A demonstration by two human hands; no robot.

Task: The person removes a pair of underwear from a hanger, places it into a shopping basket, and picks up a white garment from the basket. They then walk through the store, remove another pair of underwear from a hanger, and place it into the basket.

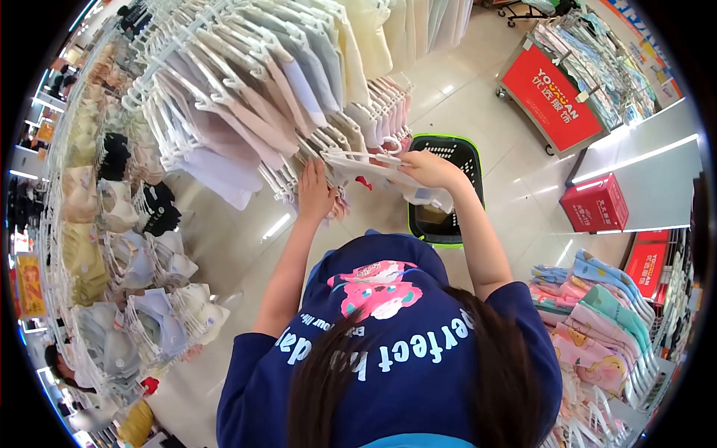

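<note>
My right hand (433, 170) is closed on one end of a white hanger (358, 155). From the hanger hangs a pale garment (388, 176) with a small red mark; its exact kind is hard to make out. My left hand (317, 193) is at the other end of the garment, fingers stretched upward against the ends of the rack's lower hangers. Above both hands, a white rack holds rows of pastel garments (299, 82) on hangers. Partly behind the held garment, a black shopping basket (457, 153) with a green rim stands on the floor.
Bras (123, 261) on hangers fill the display at left. At right are folded pastel clothes (597, 328), a red box (595, 204) and a wheeled bin with a red front panel (549, 97). Tiled floor (515, 179) lies between them.
</note>
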